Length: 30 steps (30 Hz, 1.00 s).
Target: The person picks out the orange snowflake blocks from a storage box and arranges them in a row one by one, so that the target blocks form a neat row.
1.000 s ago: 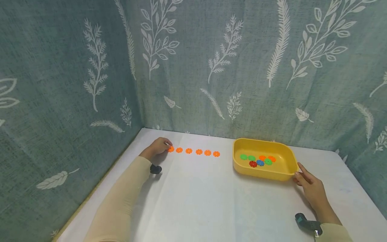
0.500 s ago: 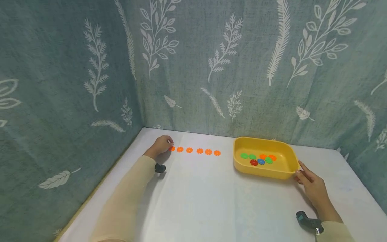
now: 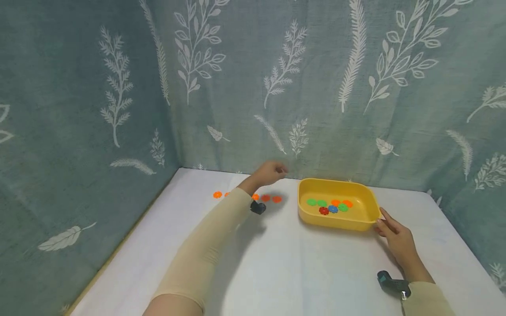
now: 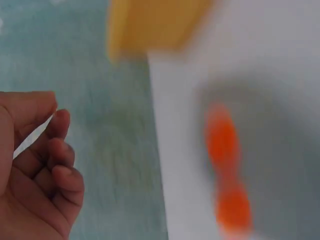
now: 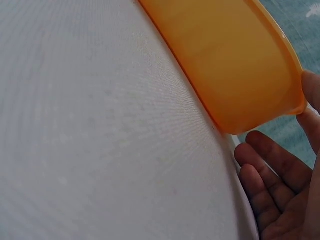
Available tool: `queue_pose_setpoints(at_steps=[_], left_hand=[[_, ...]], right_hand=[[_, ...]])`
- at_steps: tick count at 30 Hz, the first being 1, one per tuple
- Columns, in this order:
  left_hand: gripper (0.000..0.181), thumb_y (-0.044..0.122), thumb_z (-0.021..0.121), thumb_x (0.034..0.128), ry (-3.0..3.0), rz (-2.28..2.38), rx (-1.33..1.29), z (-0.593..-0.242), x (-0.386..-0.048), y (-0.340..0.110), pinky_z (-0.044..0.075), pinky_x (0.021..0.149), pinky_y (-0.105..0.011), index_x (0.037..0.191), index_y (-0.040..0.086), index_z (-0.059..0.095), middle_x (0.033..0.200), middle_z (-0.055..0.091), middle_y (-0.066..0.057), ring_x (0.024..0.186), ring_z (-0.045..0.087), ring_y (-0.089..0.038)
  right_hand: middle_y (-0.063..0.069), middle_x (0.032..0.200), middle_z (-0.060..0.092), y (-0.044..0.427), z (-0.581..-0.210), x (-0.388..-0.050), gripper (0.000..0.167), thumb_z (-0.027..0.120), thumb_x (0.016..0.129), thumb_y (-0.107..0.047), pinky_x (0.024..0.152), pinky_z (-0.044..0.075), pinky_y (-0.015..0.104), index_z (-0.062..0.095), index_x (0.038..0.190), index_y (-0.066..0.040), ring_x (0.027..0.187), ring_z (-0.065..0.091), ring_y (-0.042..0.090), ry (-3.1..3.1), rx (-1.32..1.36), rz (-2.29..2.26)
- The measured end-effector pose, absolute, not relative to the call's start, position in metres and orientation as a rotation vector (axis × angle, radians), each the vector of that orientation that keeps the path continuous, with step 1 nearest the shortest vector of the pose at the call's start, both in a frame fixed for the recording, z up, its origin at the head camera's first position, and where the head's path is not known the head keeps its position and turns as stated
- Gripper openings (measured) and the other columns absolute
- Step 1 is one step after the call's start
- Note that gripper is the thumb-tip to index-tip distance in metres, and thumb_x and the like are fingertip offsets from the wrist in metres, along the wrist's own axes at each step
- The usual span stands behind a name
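Holding nothing, my left hand [image 3: 270,172] is in the air above the row of orange flower-shaped discs [image 3: 277,199], left of the yellow tray [image 3: 336,222]. Its fingers are loosely bent, with thumb and index tips close together in the left wrist view. My forearm covers part of the row. At the tray's near right corner, my right hand [image 3: 401,245] pinches the rim between thumb and index finger; the other fingers are bent below it. Inside the tray lie several discs: green [image 3: 312,202], orange [image 3: 347,203], one blue disc [image 3: 333,209] and one red disc [image 3: 324,211].
A white cloth [image 3: 269,263] covers the table. Behind and to the left stands a green leaf-patterned curtain [image 3: 237,87], meeting the table's back edge. The tray stands close to that back edge.
My left hand has let go of the leftmost orange disc, risen, and swung right toward the tray. The right hand keeps its hold on the rim. The head view has shifted slightly.
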State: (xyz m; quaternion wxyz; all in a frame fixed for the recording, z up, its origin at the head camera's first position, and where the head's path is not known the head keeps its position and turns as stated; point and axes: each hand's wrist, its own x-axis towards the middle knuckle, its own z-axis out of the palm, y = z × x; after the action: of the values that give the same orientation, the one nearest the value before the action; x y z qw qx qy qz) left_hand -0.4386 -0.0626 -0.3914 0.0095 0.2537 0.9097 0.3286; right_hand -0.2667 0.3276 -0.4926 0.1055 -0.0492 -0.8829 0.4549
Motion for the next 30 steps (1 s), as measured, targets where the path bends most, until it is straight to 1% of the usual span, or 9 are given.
queue_pose_setpoints(at_steps=[5, 7, 10, 14, 17, 22, 26, 30], left_hand=[[0.025, 0.026, 0.063, 0.096, 2.675, 1.086, 0.905, -0.379, -0.44, -0.003, 0.051, 0.075, -0.027, 0.116, 0.012, 0.069, 0.106, 0.066, 0.0, 0.094, 0.062, -0.013], [0.025, 0.026, 0.065, 0.095, 2.642, 1.074, 0.938, -0.379, -0.44, 0.014, 0.05, 0.075, -0.025, 0.115, 0.013, 0.07, 0.107, 0.066, 0.001, 0.094, 0.061, -0.012], [0.025, 0.023, 0.065, 0.0954, 2.591, 1.026, 1.013, -0.382, -0.439, 0.033, 0.049, 0.076, -0.022, 0.116, 0.01, 0.071, 0.109, 0.066, 0.001, 0.095, 0.061, -0.012], [0.025, 0.021, 0.064, 0.0962, 2.56, 0.967, 1.084, -0.391, -0.439, 0.052, 0.047, 0.078, -0.021, 0.116, 0.008, 0.071, 0.11, 0.066, 0.002, 0.098, 0.06, -0.011], [0.025, 0.02, 0.064, 0.096, 2.561, 0.934, 1.063, -0.397, -0.439, 0.064, 0.047, 0.077, -0.021, 0.116, 0.008, 0.071, 0.111, 0.066, 0.003, 0.097, 0.06, -0.011], [0.024, 0.018, 0.064, 0.0957, 2.561, 0.831, 1.068, -0.409, -0.437, 0.081, 0.047, 0.075, -0.019, 0.115, 0.006, 0.071, 0.112, 0.066, 0.0, 0.097, 0.059, -0.012], [0.023, 0.016, 0.064, 0.0952, 2.532, 0.817, 1.013, -0.416, -0.432, 0.09, 0.046, 0.077, -0.019, 0.115, 0.007, 0.071, 0.113, 0.064, 0.0, 0.099, 0.057, -0.013], [0.024, 0.015, 0.063, 0.0937, 2.553, 0.789, 0.917, -0.426, -0.426, 0.098, 0.043, 0.082, -0.02, 0.116, 0.012, 0.069, 0.117, 0.062, 0.005, 0.101, 0.054, -0.01]], right_hand=[[0.024, 0.128, 0.057, 0.329, -0.495, -0.269, 0.064, 0.046, 0.1, -0.05, 0.069, 0.043, 0.007, 0.031, 0.153, -0.018, 0.08, 0.052, -0.014, -2.573, -0.151, 1.325], [0.024, 0.131, 0.056, 0.329, -0.495, -0.27, 0.064, 0.046, 0.1, -0.051, 0.068, 0.043, 0.006, 0.031, 0.152, -0.017, 0.08, 0.052, -0.015, -2.562, -0.138, 1.33], [0.025, 0.131, 0.056, 0.329, -0.496, -0.271, 0.063, 0.046, 0.1, -0.05, 0.069, 0.044, 0.006, 0.032, 0.152, -0.017, 0.081, 0.053, -0.014, -2.554, -0.116, 1.335], [0.024, 0.126, 0.059, 0.328, -0.497, -0.271, 0.061, 0.047, 0.101, -0.047, 0.069, 0.044, 0.007, 0.034, 0.152, -0.016, 0.082, 0.055, -0.012, -2.557, -0.107, 1.328], [0.023, 0.124, 0.06, 0.328, -0.498, -0.272, 0.061, 0.048, 0.1, -0.047, 0.069, 0.044, 0.008, 0.034, 0.152, -0.016, 0.081, 0.055, -0.011, -2.556, -0.122, 1.329], [0.023, 0.125, 0.059, 0.326, -0.497, -0.272, 0.061, 0.048, 0.1, -0.048, 0.069, 0.044, 0.008, 0.033, 0.152, -0.018, 0.082, 0.055, -0.01, -2.556, -0.139, 1.333], [0.022, 0.125, 0.06, 0.325, -0.496, -0.271, 0.061, 0.048, 0.1, -0.047, 0.069, 0.045, 0.009, 0.033, 0.152, -0.019, 0.083, 0.055, -0.01, -2.56, -0.136, 1.328], [0.023, 0.124, 0.06, 0.325, -0.495, -0.271, 0.06, 0.048, 0.1, -0.046, 0.069, 0.045, 0.009, 0.034, 0.152, -0.019, 0.083, 0.056, -0.008, -2.552, -0.135, 1.333]])
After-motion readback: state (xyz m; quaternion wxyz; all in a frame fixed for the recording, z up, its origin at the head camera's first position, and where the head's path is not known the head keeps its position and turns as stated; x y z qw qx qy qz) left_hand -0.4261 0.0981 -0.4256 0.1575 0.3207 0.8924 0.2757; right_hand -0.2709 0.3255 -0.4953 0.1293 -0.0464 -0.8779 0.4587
